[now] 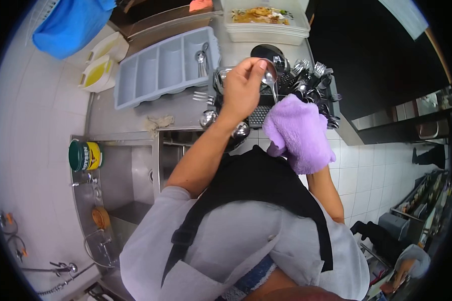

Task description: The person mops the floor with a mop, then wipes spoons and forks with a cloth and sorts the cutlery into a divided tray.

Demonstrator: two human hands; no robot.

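My left hand (243, 88) pinches a metal spoon (269, 76) at its bowl, fingers closed. The spoon's handle runs down to a purple cloth (306, 133). My right hand is hidden beneath this cloth, which drapes over it and meets the handle's end. Below the hands sits a dark perforated cutlery basket (258, 116). Many forks (316, 71) and spoons stick out of its right side, while ladles (240, 130) lie at its left. A grey divided cutlery tray (158, 67) stands to the left, with a few spoons (202, 62) in its rightmost compartment.
A stack of white tubs (267, 35) with food scraps stands at the back. Two white containers (98, 75) with yellowish liquid are at left, near a blue bag (75, 25). A sink (138, 170) and green-yellow bucket (85, 155) lie lower left. Another person (409, 266) is at lower right.
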